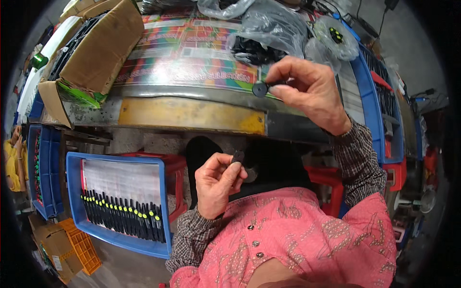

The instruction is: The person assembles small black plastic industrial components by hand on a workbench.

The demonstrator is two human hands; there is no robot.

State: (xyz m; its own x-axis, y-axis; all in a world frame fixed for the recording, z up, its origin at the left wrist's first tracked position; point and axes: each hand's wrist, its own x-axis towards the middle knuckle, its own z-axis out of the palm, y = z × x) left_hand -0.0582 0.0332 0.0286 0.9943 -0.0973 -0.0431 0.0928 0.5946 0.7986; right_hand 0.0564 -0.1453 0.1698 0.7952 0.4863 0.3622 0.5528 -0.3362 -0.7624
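Note:
My right hand (312, 91) is raised over the table's front edge, thumb and fingers pinching a small black part with a round disc (260, 90) at its end. The disc has a small hole in its middle. Lower down, above my lap, my left hand (216, 182) pinches a small dark piece (238, 156) between thumb and fingertips; its exact kind I cannot make out. Just beyond my right hand, a clear plastic bag (273, 26) spills several black parts (252, 50) onto the table.
To the left, a blue tray (165, 206) holds a row of black sticks with yellow dots (122, 209). A cardboard box (101, 48) stands at the table's far left. Another blue tray (367, 91) lies at the right. Red stools (177, 187) flank me.

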